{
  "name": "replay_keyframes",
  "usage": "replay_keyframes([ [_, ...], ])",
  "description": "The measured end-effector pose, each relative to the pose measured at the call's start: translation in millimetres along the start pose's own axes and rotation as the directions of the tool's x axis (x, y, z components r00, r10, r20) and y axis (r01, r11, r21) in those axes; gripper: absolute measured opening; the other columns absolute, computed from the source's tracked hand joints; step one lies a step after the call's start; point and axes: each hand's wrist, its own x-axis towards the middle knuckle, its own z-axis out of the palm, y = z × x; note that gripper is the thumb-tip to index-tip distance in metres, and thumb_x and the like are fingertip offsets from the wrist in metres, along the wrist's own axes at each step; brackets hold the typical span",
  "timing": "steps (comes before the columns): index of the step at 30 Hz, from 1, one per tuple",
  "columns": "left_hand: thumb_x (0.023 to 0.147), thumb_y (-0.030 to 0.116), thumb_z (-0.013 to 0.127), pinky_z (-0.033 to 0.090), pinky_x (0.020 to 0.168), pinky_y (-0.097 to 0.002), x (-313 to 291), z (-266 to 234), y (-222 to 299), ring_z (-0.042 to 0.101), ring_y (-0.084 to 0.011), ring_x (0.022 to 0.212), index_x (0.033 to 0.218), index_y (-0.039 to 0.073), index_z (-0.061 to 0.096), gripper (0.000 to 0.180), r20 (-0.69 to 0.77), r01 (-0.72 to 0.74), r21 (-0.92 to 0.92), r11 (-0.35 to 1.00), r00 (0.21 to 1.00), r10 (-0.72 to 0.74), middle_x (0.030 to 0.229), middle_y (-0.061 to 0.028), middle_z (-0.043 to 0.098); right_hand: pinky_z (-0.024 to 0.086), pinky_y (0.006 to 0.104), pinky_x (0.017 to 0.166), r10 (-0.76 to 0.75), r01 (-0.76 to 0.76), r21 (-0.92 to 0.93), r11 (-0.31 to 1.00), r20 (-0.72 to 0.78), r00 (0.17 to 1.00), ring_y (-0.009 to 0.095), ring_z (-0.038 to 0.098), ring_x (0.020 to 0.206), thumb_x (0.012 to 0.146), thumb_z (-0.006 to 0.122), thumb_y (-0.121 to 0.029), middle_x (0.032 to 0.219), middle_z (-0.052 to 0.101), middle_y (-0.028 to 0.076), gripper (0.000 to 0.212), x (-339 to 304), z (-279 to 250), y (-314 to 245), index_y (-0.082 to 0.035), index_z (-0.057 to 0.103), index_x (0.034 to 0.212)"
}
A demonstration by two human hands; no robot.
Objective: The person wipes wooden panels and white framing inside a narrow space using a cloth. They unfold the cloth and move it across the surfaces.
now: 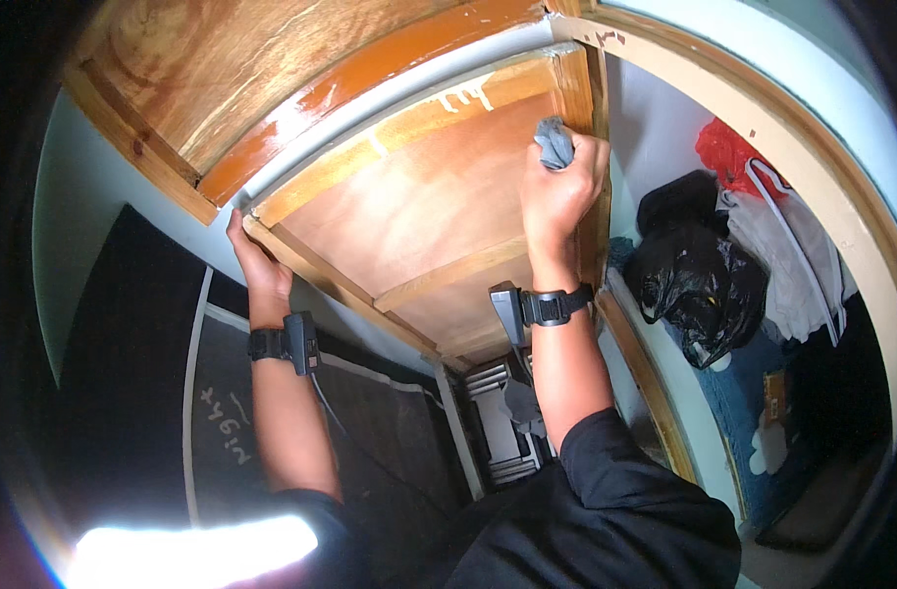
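A wood-framed panel (439, 162) with a crossbar and several white smears on its far rail fills the upper middle. My left hand (260, 265) is at the panel's left edge, closed on the frame; some of its fingers are hidden behind the wood. On the right, my right hand (566, 191) is a fist around a crumpled grey cloth (554, 143), close to the panel's right rail. Part of the cloth sticks out above the fingers. Each wrist wears a black strap with a small box.
Another wooden panel with a glossy orange-brown edge (370, 83) lies beyond. To the right, a pale frame (763, 108) borders a space with a black plastic bag (699, 285), a red bag (728, 155) and a white hanger (807, 255). A dark board (370, 442) stands at lower left, near a bright light.
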Motion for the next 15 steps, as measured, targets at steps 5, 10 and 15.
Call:
replay_keyframes([
  [5, 0.092, 0.05, 0.041, 0.04, 0.098, -0.0346, -4, 2, 3, 0.051, -0.0232, 0.114, 0.125, 0.005, 0.048, 0.056, -0.013, 0.016, -0.009, 1.0, 1.0, -0.016, 0.124, -0.0093, 0.054, 0.043, 0.0434, 0.076, -0.069, 0.068, 0.038, 0.997, 0.034, 0.997, 0.035, 0.054, 0.084, 0.064, 0.074, -0.001, 0.088, 0.052, 0.012, 0.028, 23, -1, -23, -0.004, 0.056, 0.085],
  [10, 0.092, 0.051, 0.041, 0.039, 0.098, -0.0351, -8, 2, 4, 0.05, -0.0237, 0.115, 0.125, 0.005, 0.047, 0.058, -0.025, -0.012, 0.005, 1.0, 1.0, 0.012, 0.125, -0.0099, 0.053, 0.043, 0.0441, 0.075, -0.112, 0.114, -0.025, 0.993, 0.087, 0.99, 0.035, 0.054, 0.086, 0.066, 0.074, -0.004, 0.088, 0.052, 0.013, 0.027, 7, -16, -3, -0.004, 0.056, 0.086],
  [15, 0.091, 0.051, 0.043, 0.04, 0.098, -0.0341, -7, 3, 2, 0.051, -0.0216, 0.114, 0.126, 0.005, 0.047, 0.057, 0.001, -0.017, 0.014, 1.0, 1.0, 0.017, 0.124, -0.0082, 0.052, 0.043, 0.0448, 0.074, -0.046, 0.063, -0.097, 0.993, 0.166, 0.985, 0.036, 0.053, 0.088, 0.067, 0.073, -0.007, 0.09, 0.053, 0.013, 0.027, -46, -41, 46, -0.004, 0.056, 0.088],
])
